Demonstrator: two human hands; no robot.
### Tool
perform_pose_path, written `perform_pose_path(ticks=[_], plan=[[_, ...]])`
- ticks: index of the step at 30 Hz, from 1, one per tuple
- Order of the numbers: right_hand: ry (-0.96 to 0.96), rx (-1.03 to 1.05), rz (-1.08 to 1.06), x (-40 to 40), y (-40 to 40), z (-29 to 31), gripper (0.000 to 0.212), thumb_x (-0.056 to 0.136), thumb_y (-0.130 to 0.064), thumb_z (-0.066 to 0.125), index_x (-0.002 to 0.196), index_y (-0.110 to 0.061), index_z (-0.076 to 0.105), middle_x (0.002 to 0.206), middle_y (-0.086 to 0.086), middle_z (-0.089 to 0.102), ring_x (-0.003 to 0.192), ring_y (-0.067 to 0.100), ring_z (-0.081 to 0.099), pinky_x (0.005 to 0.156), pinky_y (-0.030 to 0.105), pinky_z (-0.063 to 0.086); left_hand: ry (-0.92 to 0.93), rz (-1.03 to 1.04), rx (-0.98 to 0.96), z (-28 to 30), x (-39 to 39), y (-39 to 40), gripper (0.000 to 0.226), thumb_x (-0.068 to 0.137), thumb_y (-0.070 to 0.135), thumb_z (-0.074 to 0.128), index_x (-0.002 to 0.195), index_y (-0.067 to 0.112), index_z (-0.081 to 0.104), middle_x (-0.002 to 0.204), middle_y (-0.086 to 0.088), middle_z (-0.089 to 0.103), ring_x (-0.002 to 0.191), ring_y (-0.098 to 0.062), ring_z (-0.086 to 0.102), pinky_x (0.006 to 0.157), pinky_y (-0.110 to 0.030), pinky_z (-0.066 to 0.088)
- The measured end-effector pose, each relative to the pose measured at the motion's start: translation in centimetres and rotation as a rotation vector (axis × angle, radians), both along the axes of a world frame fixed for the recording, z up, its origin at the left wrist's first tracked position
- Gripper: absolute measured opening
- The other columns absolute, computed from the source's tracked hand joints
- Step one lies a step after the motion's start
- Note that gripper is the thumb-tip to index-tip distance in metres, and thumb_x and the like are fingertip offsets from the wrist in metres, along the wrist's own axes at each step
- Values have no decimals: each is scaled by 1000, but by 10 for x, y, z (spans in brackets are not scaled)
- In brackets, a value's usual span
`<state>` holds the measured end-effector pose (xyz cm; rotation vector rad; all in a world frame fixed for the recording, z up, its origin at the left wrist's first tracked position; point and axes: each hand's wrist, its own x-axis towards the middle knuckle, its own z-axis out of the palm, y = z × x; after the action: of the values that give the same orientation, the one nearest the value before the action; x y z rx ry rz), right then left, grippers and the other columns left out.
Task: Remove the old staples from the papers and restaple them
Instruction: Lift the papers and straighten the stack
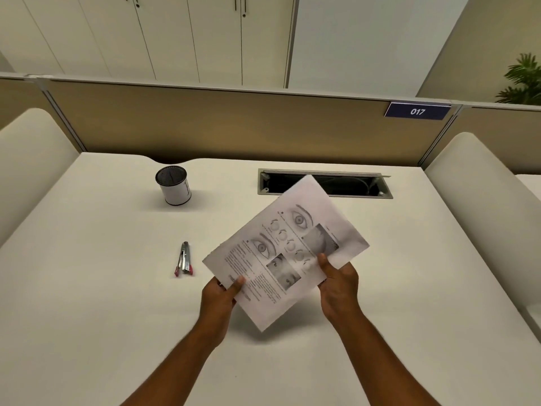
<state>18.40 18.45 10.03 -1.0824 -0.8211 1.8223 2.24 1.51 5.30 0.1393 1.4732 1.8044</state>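
Observation:
A set of white papers [285,247] printed with eye drawings and text is held above the desk, turned at an angle. My left hand [219,297] pinches its near left edge, thumb on top. My right hand [338,284] grips the near right edge, thumb on the printed side. A small metal stapler with pink ends [184,259] lies flat on the desk to the left of the papers, apart from both hands. No staple can be made out on the sheets.
A white pen cup with a dark mesh rim [173,186] stands at the back left of the white desk [87,288]. An open cable slot [351,186] lies behind the papers. Beige partition panels enclose the desk.

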Motion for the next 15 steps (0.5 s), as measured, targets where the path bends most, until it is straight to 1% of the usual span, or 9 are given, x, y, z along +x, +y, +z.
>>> perform_pose_path(ticks=[2, 4, 6, 8, 9, 11, 12, 13, 15], plan=[[-88, 116, 17, 4, 7, 6, 28, 89, -4, 73, 113, -19, 71, 105, 2, 80, 98, 27, 76, 85, 44, 61, 101, 16, -61, 4, -13, 2, 38, 88, 6, 75, 122, 14, 63, 116, -12, 76, 112, -33, 71, 93, -43, 59], [-144, 210, 48, 8, 12, 13, 21, 90, -6, 73, 103, -22, 72, 98, 0, 81, 93, 25, 77, 81, 41, 62, 253, 42, -147, 16, -27, 9, 40, 86, 6, 78, 121, 12, 60, 121, -14, 72, 119, -34, 66, 99, -39, 53], [-188, 308, 100, 11, 14, 20, 19, 91, -8, 73, 99, -25, 73, 96, 0, 80, 89, 21, 77, 74, 34, 63, 502, 1, -222, 34, -36, 18, 44, 86, 17, 80, 124, 15, 57, 124, -3, 69, 126, -25, 61, 107, -37, 46], [-237, 386, 139, 11, 15, 27, 19, 93, -9, 73, 96, -28, 74, 94, -1, 80, 85, 18, 77, 69, 28, 61, 749, -117, -252, 57, -41, 28, 53, 88, 35, 77, 133, 19, 55, 129, 10, 63, 129, -11, 55, 116, -38, 36], [-252, 417, 154, 11, 15, 29, 19, 93, -10, 72, 96, -28, 74, 93, -1, 80, 85, 17, 77, 68, 26, 61, 801, -181, -228, 69, -41, 33, 54, 89, 41, 73, 136, 22, 54, 131, 16, 61, 128, -7, 54, 114, -35, 36], [-280, 471, 165, 9, 13, 33, 19, 94, -9, 71, 98, -27, 72, 92, -4, 80, 85, 18, 76, 67, 26, 61, 793, -251, -132, 89, -39, 43, 41, 94, 42, 65, 131, 25, 57, 127, 19, 64, 122, -4, 60, 99, -26, 49], [-296, 498, 163, 7, 12, 36, 19, 94, -10, 71, 99, -28, 71, 92, -7, 79, 85, 17, 76, 67, 25, 61, 774, -246, -88, 94, -37, 47, 32, 98, 37, 61, 126, 22, 60, 121, 15, 69, 116, -9, 66, 91, -28, 57], [-311, 524, 159, 6, 10, 38, 20, 95, -10, 70, 99, -30, 70, 91, -10, 79, 85, 14, 76, 66, 24, 61, 760, -223, -55, 97, -35, 51, 25, 102, 30, 58, 122, 17, 62, 115, 7, 73, 109, -16, 70, 86, -34, 61], [-327, 575, 142, 5, 5, 42, 21, 96, -12, 69, 100, -33, 69, 90, -13, 78, 85, 9, 74, 65, 21, 60, 742, -167, 1, 97, -26, 54, 20, 106, 22, 52, 119, 11, 62, 107, -3, 75, 100, -23, 73, 82, -42, 64]])
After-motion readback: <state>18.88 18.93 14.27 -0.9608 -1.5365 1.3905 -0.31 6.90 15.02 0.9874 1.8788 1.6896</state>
